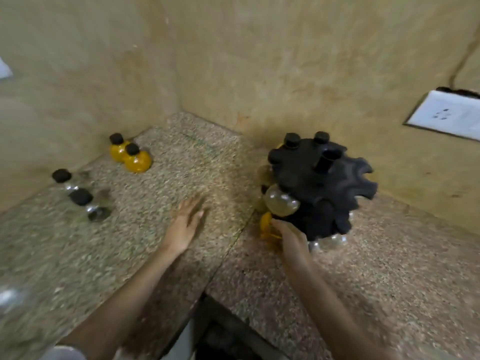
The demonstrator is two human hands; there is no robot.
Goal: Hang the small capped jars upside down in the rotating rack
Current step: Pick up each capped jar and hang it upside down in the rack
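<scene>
The black rotating rack (327, 183) stands on the counter at the right, near the wall. Several jars hang in it; a pale round one (281, 202) sticks out on its left side and clear ones (330, 241) show at its bottom. My right hand (292, 240) is at the rack's lower left, fingers closed on an orange jar (266, 226) there. My left hand (185, 224) hovers flat over the counter with fingers spread, holding nothing. Two orange jars with black caps (130, 155) stand upright far left near the corner. Two clear black-capped jars (78, 194) stand left of them.
The speckled stone counter (161, 183) fills an L-shaped corner between tan walls. A white wall socket (446, 114) sits on the right wall. A dark gap (220, 336) opens below the counter's front edge. A blurred clear object (10, 297) shows at the far left edge.
</scene>
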